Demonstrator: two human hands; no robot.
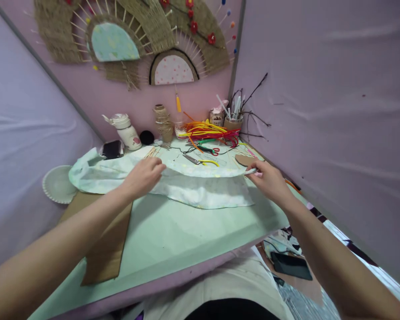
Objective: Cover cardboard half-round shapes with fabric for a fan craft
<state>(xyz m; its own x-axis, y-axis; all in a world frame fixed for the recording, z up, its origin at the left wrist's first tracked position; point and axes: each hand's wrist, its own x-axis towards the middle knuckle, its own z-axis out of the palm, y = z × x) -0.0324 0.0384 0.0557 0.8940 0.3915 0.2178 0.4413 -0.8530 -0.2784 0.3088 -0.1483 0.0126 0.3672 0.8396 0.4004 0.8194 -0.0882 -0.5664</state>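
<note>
A long piece of pale green and white fabric (203, 193) stretches across the table, its upper edge lifted between my two hands. My left hand (146, 177) is closed, pinching that edge near the middle of the cloth. At the right end, my right hand (266, 178) grips the fabric's corner between thumb and fingers. The lower layer hangs down onto the tabletop, and the rest lies bunched to the left. Just beyond the cloth are yellow-handled scissors (200, 161). A brown cardboard piece (248, 160) with a rounded edge lies close to my right hand.
A cardboard sheet (108, 249) lies at the table's left front. Toward the back stand a white bottle (126, 132), a twine cone (163, 124), coloured pipe cleaners (210, 131) and a jar of twigs (233, 123). A phone (291, 266) rests lower right. Woven fans (56, 35) hang on the wall.
</note>
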